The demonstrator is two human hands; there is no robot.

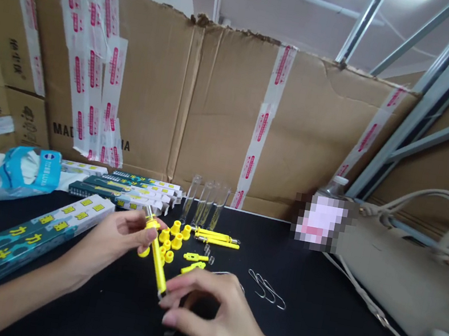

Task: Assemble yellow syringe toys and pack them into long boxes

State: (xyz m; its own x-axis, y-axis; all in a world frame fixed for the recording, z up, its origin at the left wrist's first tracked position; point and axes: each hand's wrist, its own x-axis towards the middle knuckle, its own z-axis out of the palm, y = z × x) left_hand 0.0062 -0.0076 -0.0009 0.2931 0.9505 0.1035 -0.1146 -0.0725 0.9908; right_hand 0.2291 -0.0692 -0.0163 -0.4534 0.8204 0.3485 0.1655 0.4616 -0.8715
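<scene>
My left hand [123, 237] pinches the upper part of a yellow spring scale rod [158, 263], which slants down to the right. A metal piece shows at its top end, and a round yellow part sits beside my fingers. At the rod's lower end, the fingertips of my right hand [216, 314] close around a small metal bit, mostly hidden. Behind the hands lie several yellow caps [177, 241]. Further right are finished-looking yellow rods [218, 242], flat yellow pieces [195, 257] and small springs [211, 260]. Several clear tubes [204, 205] stand upright behind them.
Wire S-hooks [267, 289] lie on the black table to the right. Printed long boxes [19, 247] line the left, with smaller boxes [129, 192] behind. A blue tissue pack [32, 172], a bottle [336, 186] and a beige handbag [398, 268] stand before the cardboard wall [221, 109].
</scene>
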